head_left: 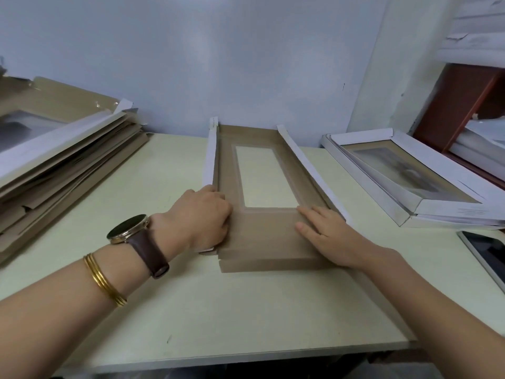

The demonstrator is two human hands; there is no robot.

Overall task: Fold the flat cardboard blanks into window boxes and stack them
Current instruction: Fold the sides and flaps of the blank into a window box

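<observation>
A brown cardboard blank (pixel 262 236) with a clear rectangular window lies in the middle of the pale table (pixel 218 318), its two long white side flaps raised. My left hand (pixel 203 217) grips the near end of the left flap, fingers curled over its edge. My right hand (pixel 325 233) lies flat with straight fingers, pressing the blank's right side by the right flap. A pile of flat blanks (pixel 62 149) sits at the left. Folded window boxes (pixel 404 170) are stacked at the right.
A wall stands right behind the table. A tablet or phone (pixel 486 255) lies at the right edge of the table. A reddish wooden shelf (pixel 464 105) with papers is at the far right. The table's front edge runs below my arms.
</observation>
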